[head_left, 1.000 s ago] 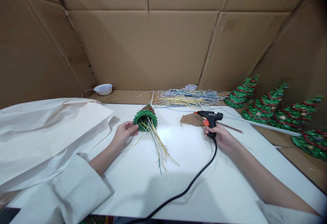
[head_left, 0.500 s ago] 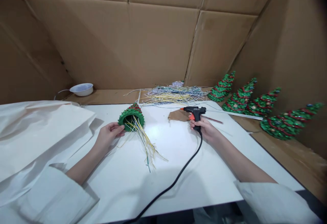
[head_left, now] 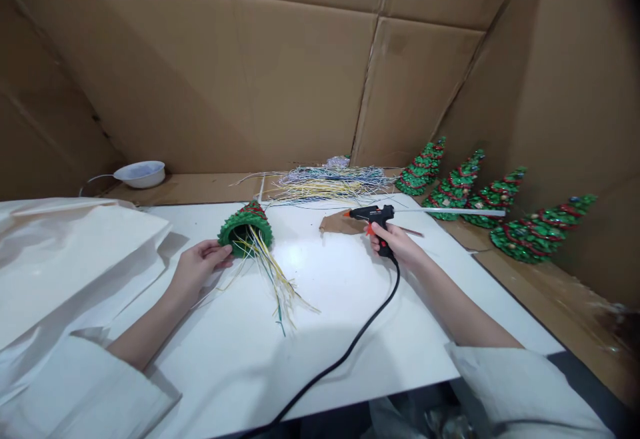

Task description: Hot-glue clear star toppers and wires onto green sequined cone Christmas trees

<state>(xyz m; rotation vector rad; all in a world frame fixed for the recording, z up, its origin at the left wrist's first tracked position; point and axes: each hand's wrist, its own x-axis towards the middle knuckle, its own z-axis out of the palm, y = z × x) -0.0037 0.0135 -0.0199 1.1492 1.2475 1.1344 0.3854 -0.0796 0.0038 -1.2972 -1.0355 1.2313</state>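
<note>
My left hand [head_left: 206,263] grips the rim of a small green Christmas tree [head_left: 227,229] with red garland. The tree lies on its side, its hollow base facing me. Thin yellow, white and green wires [head_left: 273,267] spill out of that opening onto the white table [head_left: 340,325]. In my right hand [head_left: 395,244] is a black and orange hot glue gun [head_left: 373,213], its nozzle pointing left over a piece of brown cardboard [head_left: 336,224]. A long white glue stick [head_left: 450,211] juts from the gun's back, and a black cord [head_left: 345,357] runs down toward me.
Several finished-looking green trees [head_left: 543,231] stand along the right cardboard wall. A pile of loose wires [head_left: 330,185] lies at the back. At the far left are a white bowl [head_left: 143,173] and a large cream sheet [head_left: 75,252]. A thin brown stick [head_left: 413,233] lies behind my right hand.
The view has shifted slightly, so everything sits further left. The glue gun has tilted, its glue stick now nearly level. My left hand keeps its hold on the tree.
</note>
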